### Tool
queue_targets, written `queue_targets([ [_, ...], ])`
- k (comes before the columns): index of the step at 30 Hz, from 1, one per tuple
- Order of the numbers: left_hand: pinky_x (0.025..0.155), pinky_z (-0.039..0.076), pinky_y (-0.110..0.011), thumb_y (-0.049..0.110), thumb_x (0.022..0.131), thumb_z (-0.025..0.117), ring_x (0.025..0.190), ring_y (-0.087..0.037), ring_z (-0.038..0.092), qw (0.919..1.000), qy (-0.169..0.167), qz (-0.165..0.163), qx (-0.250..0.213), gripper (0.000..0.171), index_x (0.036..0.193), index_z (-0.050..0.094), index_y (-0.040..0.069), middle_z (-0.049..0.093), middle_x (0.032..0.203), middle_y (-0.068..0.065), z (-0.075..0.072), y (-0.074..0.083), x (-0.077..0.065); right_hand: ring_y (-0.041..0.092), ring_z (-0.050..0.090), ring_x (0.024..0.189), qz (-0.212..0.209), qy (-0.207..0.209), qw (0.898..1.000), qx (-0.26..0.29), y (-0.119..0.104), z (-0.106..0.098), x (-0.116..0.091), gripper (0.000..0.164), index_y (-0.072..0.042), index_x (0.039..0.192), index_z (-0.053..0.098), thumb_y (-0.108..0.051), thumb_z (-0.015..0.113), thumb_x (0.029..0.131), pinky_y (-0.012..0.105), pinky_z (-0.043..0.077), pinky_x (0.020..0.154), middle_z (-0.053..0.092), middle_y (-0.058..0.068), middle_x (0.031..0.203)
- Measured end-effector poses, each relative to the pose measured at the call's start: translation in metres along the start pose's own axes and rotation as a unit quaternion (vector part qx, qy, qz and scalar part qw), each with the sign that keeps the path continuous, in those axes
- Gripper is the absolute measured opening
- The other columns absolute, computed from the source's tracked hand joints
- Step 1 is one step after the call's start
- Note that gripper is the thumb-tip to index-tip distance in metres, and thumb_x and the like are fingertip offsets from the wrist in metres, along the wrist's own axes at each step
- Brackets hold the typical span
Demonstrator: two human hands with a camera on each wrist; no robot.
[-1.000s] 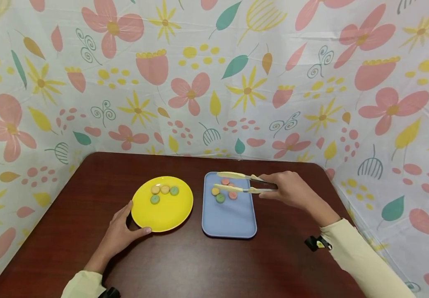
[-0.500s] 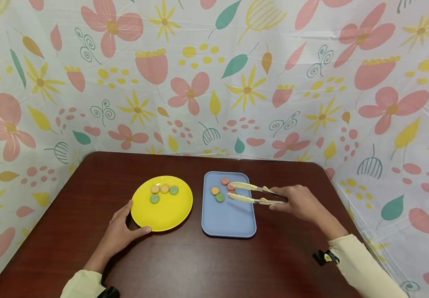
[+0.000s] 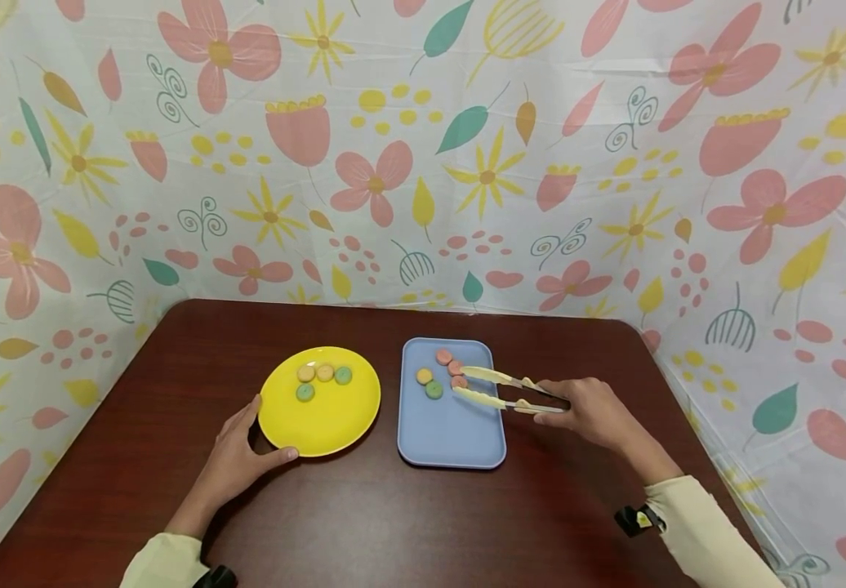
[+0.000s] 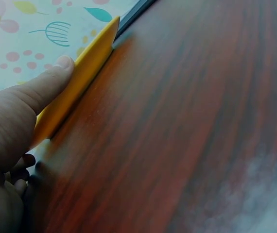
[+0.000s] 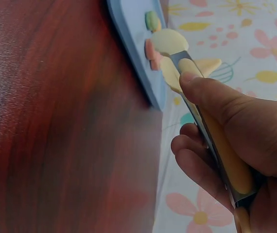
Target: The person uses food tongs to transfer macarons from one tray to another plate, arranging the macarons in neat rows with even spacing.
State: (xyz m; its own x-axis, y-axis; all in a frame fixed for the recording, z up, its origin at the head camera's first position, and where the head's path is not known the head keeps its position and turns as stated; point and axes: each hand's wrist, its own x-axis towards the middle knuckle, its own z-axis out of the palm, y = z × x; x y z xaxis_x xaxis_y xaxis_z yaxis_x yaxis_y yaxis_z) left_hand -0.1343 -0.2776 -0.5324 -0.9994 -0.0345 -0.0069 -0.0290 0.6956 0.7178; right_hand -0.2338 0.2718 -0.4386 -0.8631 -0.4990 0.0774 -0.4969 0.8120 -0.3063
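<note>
My left hand [image 3: 234, 457] grips the near left rim of a round yellow plate [image 3: 320, 429], its thumb on the edge, as the left wrist view shows too. Two tan discs, one of them a tan disc [image 3: 306, 373], and two green discs sit on the plate. My right hand [image 3: 594, 412] holds cream-tipped tongs [image 3: 514, 406] over the blue tray [image 3: 448, 445]. The tong tips stand apart, one on each side of the nearest pink disc [image 3: 458, 381]. Close by lie two more pink discs, a yellow disc [image 3: 424, 376] and a green disc [image 3: 434, 390].
The plate and tray stand side by side on a dark brown table [image 3: 364, 523], with a gap between them. A flower-printed cloth [image 3: 394, 196] hangs behind and beside the table.
My right hand has moved the tongs right and towards me, from above the discs to the tray's right side around the nearest pink disc. My left hand stays on the plate.
</note>
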Motion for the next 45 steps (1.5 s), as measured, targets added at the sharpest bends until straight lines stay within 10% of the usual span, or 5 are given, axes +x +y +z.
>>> queue_targets([
  [45,0.109,0.024,-0.076,0.061,0.078,0.082,0.15,-0.049,0.016,1.0,0.001,-0.002,-0.002,0.127,0.165,0.009,0.005,0.02,0.167,-0.023,0.0,0.0,0.0,0.011,0.055,0.072,0.013,0.017,0.999,0.023,0.007,0.005,0.001,0.055,-0.007,0.129,0.073,-0.037,0.085,0.084,0.027,0.042,0.06,0.077,0.009,0.109],
])
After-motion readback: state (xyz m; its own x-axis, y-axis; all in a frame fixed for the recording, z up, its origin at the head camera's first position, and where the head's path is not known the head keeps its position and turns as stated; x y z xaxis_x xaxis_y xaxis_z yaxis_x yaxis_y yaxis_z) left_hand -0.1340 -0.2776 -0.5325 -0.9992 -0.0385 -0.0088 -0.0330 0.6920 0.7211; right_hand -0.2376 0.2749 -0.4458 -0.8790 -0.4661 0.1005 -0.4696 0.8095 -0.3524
